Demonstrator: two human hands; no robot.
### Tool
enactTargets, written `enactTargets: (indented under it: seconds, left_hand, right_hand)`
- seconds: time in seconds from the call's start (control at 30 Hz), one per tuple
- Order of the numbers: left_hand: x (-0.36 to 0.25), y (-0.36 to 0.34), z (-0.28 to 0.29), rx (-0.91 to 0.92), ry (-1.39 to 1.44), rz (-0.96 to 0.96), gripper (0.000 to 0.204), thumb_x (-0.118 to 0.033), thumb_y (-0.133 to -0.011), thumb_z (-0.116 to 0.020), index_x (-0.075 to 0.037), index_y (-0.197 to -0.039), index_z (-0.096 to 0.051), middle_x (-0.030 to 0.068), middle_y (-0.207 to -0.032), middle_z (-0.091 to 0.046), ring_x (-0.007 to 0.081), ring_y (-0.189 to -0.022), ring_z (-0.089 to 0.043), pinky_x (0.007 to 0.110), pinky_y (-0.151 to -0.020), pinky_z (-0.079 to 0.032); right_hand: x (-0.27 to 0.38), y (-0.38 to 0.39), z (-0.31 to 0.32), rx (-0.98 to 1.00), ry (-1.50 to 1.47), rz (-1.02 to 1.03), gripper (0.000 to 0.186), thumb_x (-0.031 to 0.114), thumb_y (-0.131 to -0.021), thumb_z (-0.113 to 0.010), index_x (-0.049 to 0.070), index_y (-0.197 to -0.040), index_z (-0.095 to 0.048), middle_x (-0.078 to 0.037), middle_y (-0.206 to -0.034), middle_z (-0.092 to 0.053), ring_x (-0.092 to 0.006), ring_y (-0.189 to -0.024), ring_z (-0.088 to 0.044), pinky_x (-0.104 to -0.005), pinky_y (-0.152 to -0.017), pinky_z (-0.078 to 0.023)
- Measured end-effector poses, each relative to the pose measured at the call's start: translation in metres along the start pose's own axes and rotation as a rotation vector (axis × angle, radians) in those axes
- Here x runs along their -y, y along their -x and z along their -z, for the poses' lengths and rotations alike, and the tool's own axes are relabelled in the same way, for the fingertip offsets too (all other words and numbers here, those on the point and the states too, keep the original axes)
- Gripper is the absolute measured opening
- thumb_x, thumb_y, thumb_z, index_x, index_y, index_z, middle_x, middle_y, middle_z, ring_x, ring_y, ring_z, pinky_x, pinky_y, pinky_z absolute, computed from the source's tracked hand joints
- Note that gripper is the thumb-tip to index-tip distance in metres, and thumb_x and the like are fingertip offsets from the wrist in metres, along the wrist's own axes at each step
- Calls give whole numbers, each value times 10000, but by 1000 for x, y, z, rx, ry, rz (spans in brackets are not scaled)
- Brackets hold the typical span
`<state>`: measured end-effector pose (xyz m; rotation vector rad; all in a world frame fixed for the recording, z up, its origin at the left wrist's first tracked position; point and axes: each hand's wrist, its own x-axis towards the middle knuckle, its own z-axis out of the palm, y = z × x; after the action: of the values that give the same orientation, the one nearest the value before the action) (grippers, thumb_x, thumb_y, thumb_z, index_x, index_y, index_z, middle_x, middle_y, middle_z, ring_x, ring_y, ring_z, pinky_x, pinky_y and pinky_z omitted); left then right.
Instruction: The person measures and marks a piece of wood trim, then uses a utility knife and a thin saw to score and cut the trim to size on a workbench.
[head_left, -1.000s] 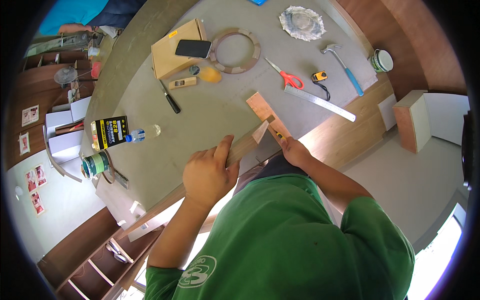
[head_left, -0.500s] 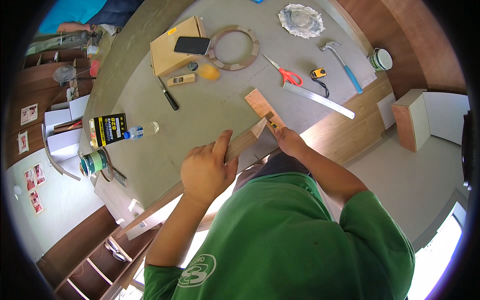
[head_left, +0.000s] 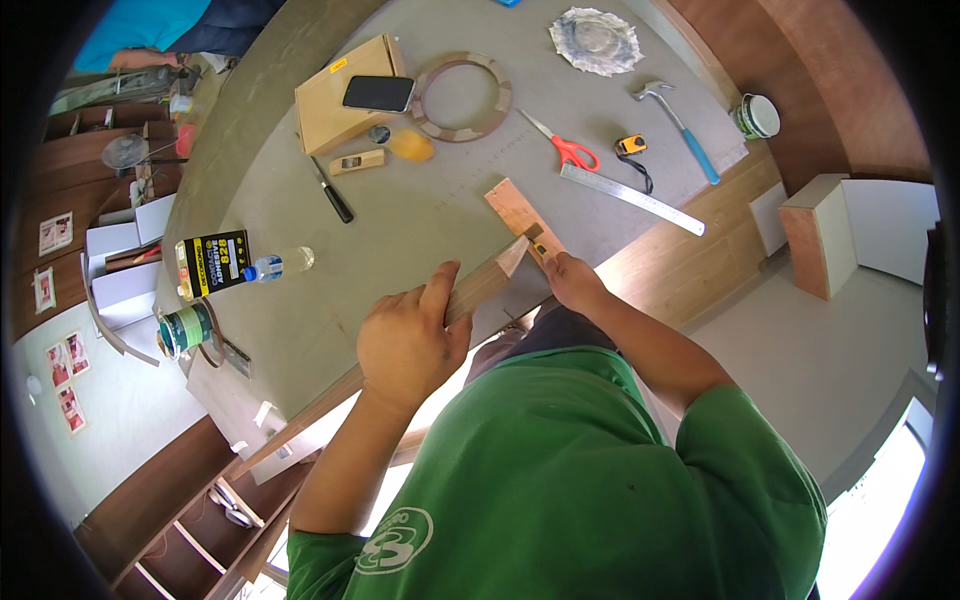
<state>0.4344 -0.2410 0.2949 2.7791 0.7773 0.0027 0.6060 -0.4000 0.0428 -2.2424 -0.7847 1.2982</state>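
Note:
My left hand (head_left: 410,340) grips a wooden strip (head_left: 480,283) with a pale angled end, which reaches over a reddish board (head_left: 503,203) lying near the table edge. My right hand (head_left: 568,277) is closed on a small yellow-and-black tool (head_left: 542,250), probably a utility knife, at the board and the strip's end; its blade is too small to make out. A steel ruler (head_left: 630,200) lies beyond, with red-handled scissors (head_left: 572,151) and a yellow tape measure (head_left: 630,145).
On the table (head_left: 320,300) are a hammer (head_left: 690,140), knife (head_left: 333,199), plane (head_left: 355,161), phone (head_left: 378,93), cardboard box (head_left: 320,110), wooden ring (head_left: 430,110), crumpled dish (head_left: 595,40), bottle (head_left: 285,262), adhesive can (head_left: 212,265) and tubs (head_left: 183,326). A person's arm (head_left: 145,59) is at upper left.
The view has shifted slightly. My right hand and the yellow tool have moved a little up along the board, toward the end of the wooden strip.

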Motion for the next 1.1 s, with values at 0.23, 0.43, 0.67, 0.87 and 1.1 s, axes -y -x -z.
enactTargets:
  seconds: [0.23, 0.43, 0.67, 0.87, 1.1]
  left_hand:
    - [0, -1, -1, -21, -19, -6, 503, -281, -851, -809, -126, -1307, -664, 51, -697, -661, 288, -621, -648, 415, -606, -525]
    - [-1, 2, -3, -29, -23, -5, 485, -278, -845, -812, -137, -1285, -667, 59, -704, -666, 291, -625, -654, 418, -602, -525]
    - [-4, 2, -3, 3, -20, 6, 479, -288, -849, -805, -129, -1279, -666, 63, -715, -677, 301, -638, -668, 412, -613, -534]
    - [-2, 2, -2, -5, -22, 12, 486, -289, -845, -809, -130, -1281, -664, 64, -716, -678, 307, -646, -668, 417, -620, -537]
    - [-4, 4, -4, -12, -42, 14, 491, -284, -844, -809, -131, -1287, -663, 58, -711, -673, 307, -637, -659, 418, -621, -536]
  right_hand:
    - [-15, -3, -7, -24, 54, 23, 485, 398, -1098, -440, -43, -1058, -636, -318, -983, -719, -514, -957, -694, -583, -882, -546]
    - [-19, 5, 9, 72, 123, 4, 493, 395, -1109, -419, -43, -1077, -641, -302, -1016, -723, -506, -980, -696, -568, -906, -545]
    - [-3, -7, 0, -5, 73, 68, 507, 411, -1103, -420, -45, -1087, -641, -317, -1030, -714, -505, -1000, -687, -561, -929, -536]
    - [-19, 5, -2, 47, 83, -2, 515, 400, -1107, -404, -56, -1076, -642, -343, -1027, -703, -513, -1020, -681, -563, -939, -532]
    - [-12, 5, 17, 74, 81, 52, 522, 396, -1109, -394, -63, -1088, -643, -352, -1076, -699, -525, -1058, -673, -561, -954, -532]
